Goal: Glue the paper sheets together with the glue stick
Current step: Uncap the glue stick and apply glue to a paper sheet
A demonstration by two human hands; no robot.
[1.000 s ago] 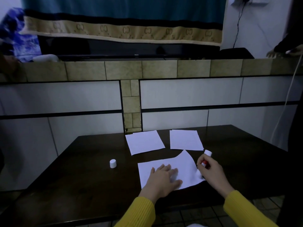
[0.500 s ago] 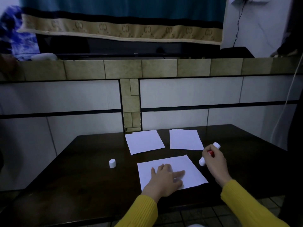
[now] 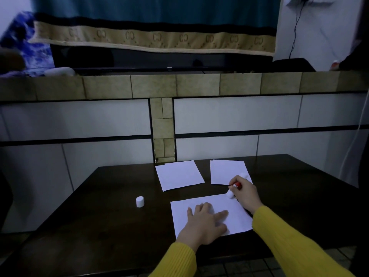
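Three white paper sheets lie on the dark table [image 3: 103, 226]. My left hand [image 3: 205, 222] presses flat on the nearest sheet [image 3: 237, 214], fingers spread. My right hand [image 3: 246, 194] grips a red and white glue stick [image 3: 235, 186], whose lower white tip touches the far right corner of that sheet. Two more sheets lie beyond: one at the middle [image 3: 179, 174], one to the right [image 3: 227, 170], partly behind my right hand. The glue stick's white cap [image 3: 140, 201] stands upright to the left of the sheets.
A tiled wall [image 3: 79, 124] with a ledge runs right behind the table's far edge. A white cord [image 3: 357, 136] hangs at the far right. The table's near edge lies just under my forearms.
My right hand brought the glue stick back down from beside the sheet to its far right corner. The sheet's lifted corner lies flat now. My left hand stayed pressed on the sheet.
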